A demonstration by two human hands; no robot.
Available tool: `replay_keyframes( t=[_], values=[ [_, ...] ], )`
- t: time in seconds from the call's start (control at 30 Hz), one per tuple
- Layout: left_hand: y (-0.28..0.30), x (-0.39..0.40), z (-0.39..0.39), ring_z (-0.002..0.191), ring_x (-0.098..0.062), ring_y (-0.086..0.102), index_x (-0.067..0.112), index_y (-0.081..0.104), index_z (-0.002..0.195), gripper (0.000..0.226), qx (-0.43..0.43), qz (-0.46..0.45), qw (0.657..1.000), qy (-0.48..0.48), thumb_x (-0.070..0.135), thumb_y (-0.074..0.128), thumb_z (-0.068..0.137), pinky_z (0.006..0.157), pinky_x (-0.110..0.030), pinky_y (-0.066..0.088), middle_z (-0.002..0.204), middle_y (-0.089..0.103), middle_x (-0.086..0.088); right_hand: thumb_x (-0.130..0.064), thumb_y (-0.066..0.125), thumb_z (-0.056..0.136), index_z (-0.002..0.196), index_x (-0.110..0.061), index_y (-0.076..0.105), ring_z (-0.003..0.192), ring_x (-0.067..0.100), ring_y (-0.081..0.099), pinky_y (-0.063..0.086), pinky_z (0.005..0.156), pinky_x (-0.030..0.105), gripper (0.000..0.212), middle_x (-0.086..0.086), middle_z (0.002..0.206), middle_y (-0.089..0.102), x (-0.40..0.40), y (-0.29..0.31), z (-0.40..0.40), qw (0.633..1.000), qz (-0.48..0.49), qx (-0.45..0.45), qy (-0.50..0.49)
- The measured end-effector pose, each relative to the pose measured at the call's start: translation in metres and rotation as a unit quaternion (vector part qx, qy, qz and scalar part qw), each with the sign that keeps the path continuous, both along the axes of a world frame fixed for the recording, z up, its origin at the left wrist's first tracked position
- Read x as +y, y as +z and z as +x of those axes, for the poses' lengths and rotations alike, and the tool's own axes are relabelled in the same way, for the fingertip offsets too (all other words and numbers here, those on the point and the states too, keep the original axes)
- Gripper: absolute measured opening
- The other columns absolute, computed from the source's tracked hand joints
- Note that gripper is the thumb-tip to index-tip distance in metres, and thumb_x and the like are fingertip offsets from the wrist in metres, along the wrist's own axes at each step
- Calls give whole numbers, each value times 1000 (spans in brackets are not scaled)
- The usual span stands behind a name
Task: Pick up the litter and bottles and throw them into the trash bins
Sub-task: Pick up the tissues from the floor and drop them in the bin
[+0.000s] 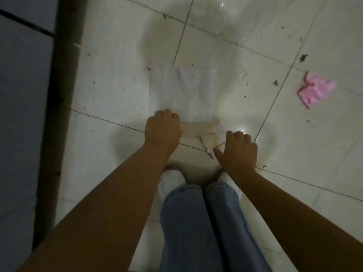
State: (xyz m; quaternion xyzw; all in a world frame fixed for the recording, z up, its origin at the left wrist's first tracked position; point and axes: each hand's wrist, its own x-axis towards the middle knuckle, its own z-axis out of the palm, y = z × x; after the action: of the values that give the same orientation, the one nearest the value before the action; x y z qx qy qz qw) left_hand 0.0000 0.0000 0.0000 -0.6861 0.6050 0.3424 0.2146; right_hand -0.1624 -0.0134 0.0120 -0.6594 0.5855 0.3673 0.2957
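White tissue sheet [181, 91] lies flat on the tiled floor [245, 61], a crumpled beige scrap [202, 132] at its near edge. Left hand [162, 132] curls on that edge; right hand [238, 152] hovers, fingers bent, empty. Likely light, limp; pinch an edge.

Floor [245, 61]: pale glazed tiles, glossy, with light glare and dark specks of grit; thin dark grout lines. White sheet [182, 91], centre: thin, matt, paper-like or tissue-like. Beige scrap [198, 130], near the sheet: creased, soft-looking, material unclear. Pink litter [316, 90], right: crumpled, matt, thin paper or plastic. Trousers [200, 222], near: blue denim cloth. Shoes [170, 183]: white, smooth.
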Motion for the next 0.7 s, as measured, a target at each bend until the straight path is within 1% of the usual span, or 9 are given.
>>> replay_keyframes(
  t=[0.03,0.13,0.2,0.27,0.37,0.5,0.57,0.63,0.7],
  values=[
    [-16,-1,-6,120,-29,48,2,47,127,41,6,4,1000,17,32,43,100,97,-37,44,131,51,-15,-37,51,89,127,-6,37,122,31,42,37,101,41,51,14,131,48,1,-15,0,1000,-13,7,-12],
    [-53,-1,-17,119,-30,47,2,50,123,44,-4,-22,993,119,37,46,98,93,-38,45,128,52,-15,-35,53,89,127,-4,37,119,33,41,36,99,42,51,17,129,47,1,-50,-7,998,-46,26,-45],
    [-65,0,-23,119,-30,47,2,50,123,49,-7,-42,978,202,41,52,94,91,-39,46,128,52,-16,-31,52,89,125,-3,39,117,34,42,36,98,42,47,18,126,48,3,-61,-11,996,-61,30,-66],
    [-74,1,-26,116,-30,49,1,51,122,47,-20,-74,966,248,39,54,93,89,-38,46,126,53,-16,-26,50,91,122,-1,43,113,35,44,36,96,43,40,20,122,50,5,-67,-15,994,-82,26,-73],
    [-81,4,-34,109,-30,53,0,58,113,33,-3,-104,958,266,28,49,98,86,-38,46,118,59,-17,-17,45,93,116,1,49,108,35,47,35,93,42,30,21,116,54,7,-70,-19,993,-95,7,-73],
    [-85,5,-37,96,-35,61,-6,66,95,22,24,-164,943,287,11,52,97,77,-40,49,99,66,-23,-18,41,94,109,0,54,105,34,49,34,93,41,26,18,110,57,4,-62,-24,992,-98,-2,-84],
    [-74,2,-36,90,-36,62,-7,66,91,20,30,-171,941,290,7,53,95,71,-40,50,92,66,-25,-19,41,94,104,-1,56,102,33,51,34,94,40,25,17,106,59,-1,-50,-27,992,-101,-13,-81],
    [-49,-3,-31,75,-38,64,-8,66,80,13,37,-200,942,266,1,61,88,56,-34,47,77,66,-27,-19,42,93,99,-1,59,100,32,52,34,93,40,24,16,102,60,-9,-28,-30,991,-105,-21,-82],
    [-8,-12,-26,53,-35,64,-7,64,67,13,24,-211,955,204,-4,74,75,44,-25,44,57,64,-24,-19,43,93,97,-2,60,100,33,53,34,92,40,24,16,101,62,-21,5,-33,989,-114,-25,-91]
  ],
)
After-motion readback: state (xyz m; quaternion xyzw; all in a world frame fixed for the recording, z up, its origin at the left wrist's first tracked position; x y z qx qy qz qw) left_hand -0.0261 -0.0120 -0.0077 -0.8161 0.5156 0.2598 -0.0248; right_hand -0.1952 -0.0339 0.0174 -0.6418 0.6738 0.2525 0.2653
